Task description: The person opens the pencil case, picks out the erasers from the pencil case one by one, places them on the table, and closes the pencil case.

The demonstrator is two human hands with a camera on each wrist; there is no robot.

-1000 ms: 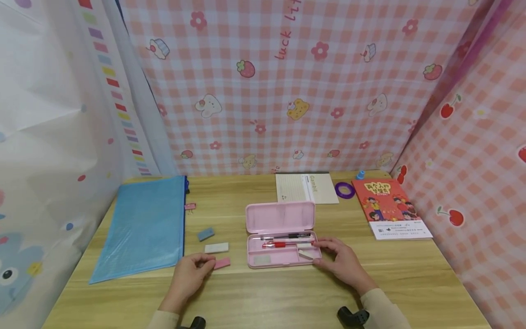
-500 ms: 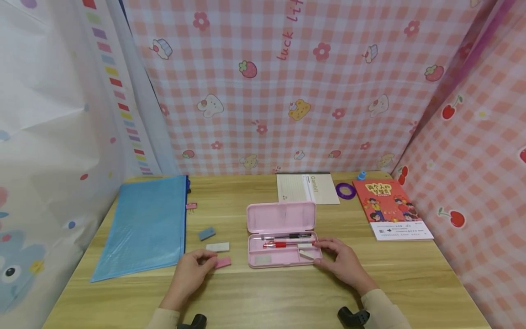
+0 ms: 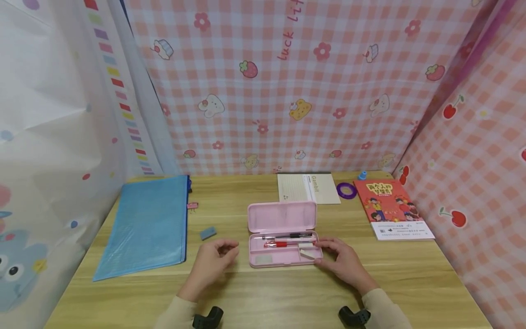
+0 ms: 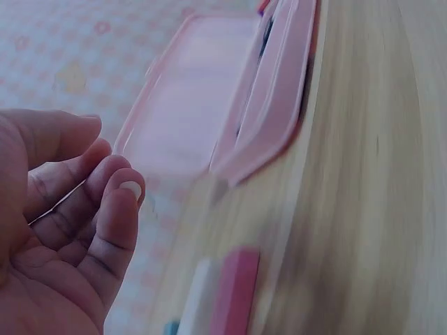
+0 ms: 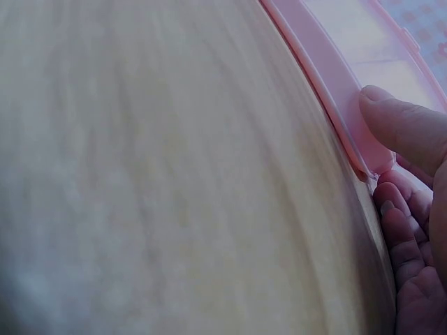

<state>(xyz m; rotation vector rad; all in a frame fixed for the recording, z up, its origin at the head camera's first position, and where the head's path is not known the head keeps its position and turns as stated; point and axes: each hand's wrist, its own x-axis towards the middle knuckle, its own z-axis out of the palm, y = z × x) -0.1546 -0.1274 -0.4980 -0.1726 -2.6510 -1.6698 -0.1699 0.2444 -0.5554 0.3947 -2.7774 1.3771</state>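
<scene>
Since a second ago the left hand (image 3: 213,258) has lifted off the pink eraser and come closer to the pencil case (image 3: 283,235), its grip now loose, fingers half curled around nothing; the white and pink erasers lie hidden under it in the head view. Pink-checked cloth walls (image 3: 287,91) enclose a pale wooden surface (image 3: 267,297) carrying a blue zip pouch (image 3: 148,224). That pink pencil case sits mid-surface, lid open and upright, long axis running left to right, pens (image 3: 287,236) inside lying the same way. At its right end the right hand (image 3: 343,262) grips the tray's corner, thumb on the rim.
</scene>
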